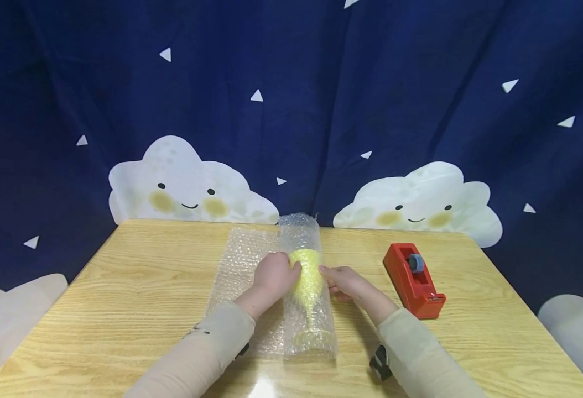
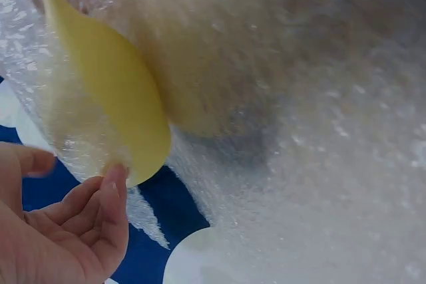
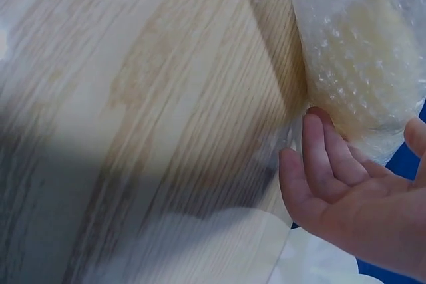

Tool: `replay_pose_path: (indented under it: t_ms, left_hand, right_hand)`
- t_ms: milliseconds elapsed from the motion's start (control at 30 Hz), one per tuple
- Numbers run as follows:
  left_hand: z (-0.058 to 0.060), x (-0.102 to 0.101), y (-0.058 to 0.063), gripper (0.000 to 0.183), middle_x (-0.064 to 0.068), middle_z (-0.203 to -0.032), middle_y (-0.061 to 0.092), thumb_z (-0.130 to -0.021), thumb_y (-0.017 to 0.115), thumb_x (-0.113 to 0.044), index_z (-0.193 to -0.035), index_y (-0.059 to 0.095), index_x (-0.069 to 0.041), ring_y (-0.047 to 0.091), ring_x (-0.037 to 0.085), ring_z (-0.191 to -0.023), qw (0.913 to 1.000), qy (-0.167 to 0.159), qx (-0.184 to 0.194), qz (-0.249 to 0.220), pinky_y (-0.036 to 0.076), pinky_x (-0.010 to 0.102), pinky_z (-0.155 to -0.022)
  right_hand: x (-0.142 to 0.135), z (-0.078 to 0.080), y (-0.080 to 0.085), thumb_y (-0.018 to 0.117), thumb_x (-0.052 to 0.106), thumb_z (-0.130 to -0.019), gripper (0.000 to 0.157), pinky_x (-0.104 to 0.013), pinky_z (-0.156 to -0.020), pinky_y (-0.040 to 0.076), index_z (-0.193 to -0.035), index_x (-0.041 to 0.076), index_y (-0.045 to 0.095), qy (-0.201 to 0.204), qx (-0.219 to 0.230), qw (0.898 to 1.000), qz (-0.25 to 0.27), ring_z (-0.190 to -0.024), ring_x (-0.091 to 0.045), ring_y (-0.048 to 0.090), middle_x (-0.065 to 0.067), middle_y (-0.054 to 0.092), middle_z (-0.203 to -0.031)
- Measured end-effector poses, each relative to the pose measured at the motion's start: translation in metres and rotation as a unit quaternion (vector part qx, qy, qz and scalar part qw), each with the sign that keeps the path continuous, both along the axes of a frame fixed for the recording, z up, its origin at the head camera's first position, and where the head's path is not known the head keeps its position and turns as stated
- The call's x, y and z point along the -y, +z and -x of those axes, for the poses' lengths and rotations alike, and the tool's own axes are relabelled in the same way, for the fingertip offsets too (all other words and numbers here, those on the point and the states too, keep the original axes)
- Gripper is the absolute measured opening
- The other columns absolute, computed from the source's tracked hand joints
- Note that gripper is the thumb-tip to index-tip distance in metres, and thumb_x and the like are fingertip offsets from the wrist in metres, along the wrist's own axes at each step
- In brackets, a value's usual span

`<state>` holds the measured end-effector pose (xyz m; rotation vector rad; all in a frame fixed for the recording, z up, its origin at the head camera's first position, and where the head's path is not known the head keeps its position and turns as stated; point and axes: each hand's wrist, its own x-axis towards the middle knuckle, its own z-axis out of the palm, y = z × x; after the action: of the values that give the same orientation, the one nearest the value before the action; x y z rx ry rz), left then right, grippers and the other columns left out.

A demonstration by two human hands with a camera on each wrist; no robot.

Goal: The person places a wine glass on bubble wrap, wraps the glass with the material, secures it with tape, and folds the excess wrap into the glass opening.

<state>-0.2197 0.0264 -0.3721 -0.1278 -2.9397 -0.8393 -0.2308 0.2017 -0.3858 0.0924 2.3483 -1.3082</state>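
Goblet-shaped object [image 1: 307, 276], one: yellow, its broad bowl tapering to a thin stem; lying between the two hands, bowl beside the fingers, stem pointing back toward the person. Bubble wrap [image 1: 298, 235], one length: clear, glossy, dimpled; enclosing the yellow piece as a roll, which is extending past both hands, while a loose flat sheet is spreading under and beyond the left hand [image 1: 273, 273]. That hand is gripping the wrap with bent fingers; the right hand [image 1: 348, 283] is resting its loosely bent fingers against the roll's other side. Table [image 1: 137, 287]: pale wood, streaked grain; lying beneath both hands. Tape dispenser [image 1: 405, 276]: red, carrying a blue roll [image 1: 416, 263]; standing right of the right hand. Backdrop [image 1: 291, 127]: navy cloth, hanging beyond the hands, showing white triangles and smiling clouds.
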Motion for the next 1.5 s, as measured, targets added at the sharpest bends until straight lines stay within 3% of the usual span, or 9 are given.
replay_pose_path:
  t_ms: [100,200,433,633,867,1000,1100,1233,1500]
  left_hand:
    - [0.000,-0.003,0.001,0.043,0.006,-0.062,0.057,-0.084,0.062,-0.044,-0.066,0.058,-0.005,0.047,0.017,-0.051,0.9999,0.001,0.012,-0.002,0.039,0.029,-0.046]
    - [0.001,-0.005,0.001,0.046,0.007,-0.066,0.059,-0.080,0.066,-0.048,-0.071,0.060,-0.004,0.049,0.017,-0.054,0.9997,0.005,0.024,0.001,0.041,0.029,-0.048]
    - [-0.001,-0.003,0.003,0.042,-0.001,-0.056,0.044,-0.078,0.072,-0.037,-0.058,0.047,-0.010,0.039,0.012,-0.048,0.9968,0.007,0.034,-0.072,0.035,0.024,-0.044]
    - [0.001,0.005,-0.002,0.052,-0.008,-0.047,0.029,-0.075,0.074,-0.033,-0.050,0.032,-0.017,0.026,0.007,-0.042,0.9902,0.006,0.047,-0.132,0.025,0.020,-0.041]
    - [0.005,0.010,-0.007,0.053,-0.009,-0.040,0.035,-0.074,0.076,-0.030,-0.046,0.033,-0.018,0.038,0.007,-0.037,0.9792,0.011,0.074,-0.189,0.031,0.018,-0.039]
    - [0.004,0.012,-0.006,0.045,-0.004,-0.045,0.046,-0.074,0.077,-0.028,-0.050,0.041,-0.015,0.057,0.016,-0.044,0.9692,0.026,0.100,-0.224,0.045,0.022,-0.043]
    - [0.004,0.013,-0.007,0.033,0.004,-0.061,0.058,-0.074,0.078,-0.027,-0.065,0.054,-0.006,0.065,0.021,-0.054,0.9584,0.040,0.122,-0.255,0.053,0.027,-0.051]
    - [0.006,0.015,-0.010,0.037,0.014,-0.078,0.066,-0.074,0.078,-0.025,-0.089,0.061,0.004,0.066,0.021,-0.056,0.9435,0.052,0.145,-0.293,0.057,0.032,-0.058]
    - [0.005,0.022,-0.014,0.031,0.010,-0.071,0.062,-0.076,0.076,-0.020,-0.086,0.062,0.005,0.063,0.015,-0.053,0.9176,0.048,0.174,-0.354,0.058,0.035,-0.063]
  right_hand:
    - [0.000,0.000,0.000,0.043,0.039,-0.098,0.058,-0.032,-0.073,0.049,-0.130,-0.009,0.047,-0.003,0.001,1.000,0.003,-0.094,-0.020,0.065,-0.017,0.069,-0.106]
    - [0.000,0.000,0.000,0.043,0.039,-0.098,0.059,-0.035,-0.076,0.050,-0.131,-0.010,0.046,-0.001,0.000,1.000,0.003,-0.098,-0.025,0.065,-0.018,0.068,-0.107]
    - [-0.004,-0.001,-0.001,0.043,0.039,-0.098,0.061,-0.047,-0.090,0.049,-0.132,-0.011,0.043,0.011,-0.002,1.000,0.010,-0.111,-0.034,0.060,-0.022,0.065,-0.113]
    - [-0.007,-0.002,0.002,0.046,0.034,-0.097,0.056,-0.045,-0.088,0.048,-0.130,-0.011,0.046,0.038,0.000,0.999,0.027,-0.114,-0.035,0.058,-0.023,0.064,-0.115]
    - [-0.006,-0.003,0.004,0.050,0.034,-0.095,0.054,-0.051,-0.094,0.045,-0.127,-0.010,0.050,0.043,-0.003,0.999,0.019,-0.113,-0.034,0.059,-0.021,0.065,-0.114]
    - [-0.005,-0.002,0.004,0.051,0.035,-0.094,0.055,-0.051,-0.094,0.045,-0.127,-0.009,0.050,0.042,-0.003,0.999,0.016,-0.112,-0.033,0.059,-0.021,0.065,-0.113]
    - [-0.005,-0.001,0.002,0.051,0.036,-0.094,0.055,-0.052,-0.094,0.045,-0.126,-0.009,0.050,0.042,-0.005,0.999,0.011,-0.111,-0.034,0.060,-0.021,0.066,-0.111]
    - [-0.005,0.000,0.002,0.051,0.036,-0.094,0.056,-0.054,-0.095,0.044,-0.127,-0.010,0.049,0.042,-0.007,0.999,0.006,-0.110,-0.035,0.060,-0.021,0.066,-0.111]
    - [-0.001,-0.001,0.004,0.052,0.038,-0.094,0.059,-0.055,-0.096,0.043,-0.128,-0.010,0.048,0.038,-0.008,0.999,0.007,-0.110,-0.034,0.060,-0.020,0.067,-0.109]
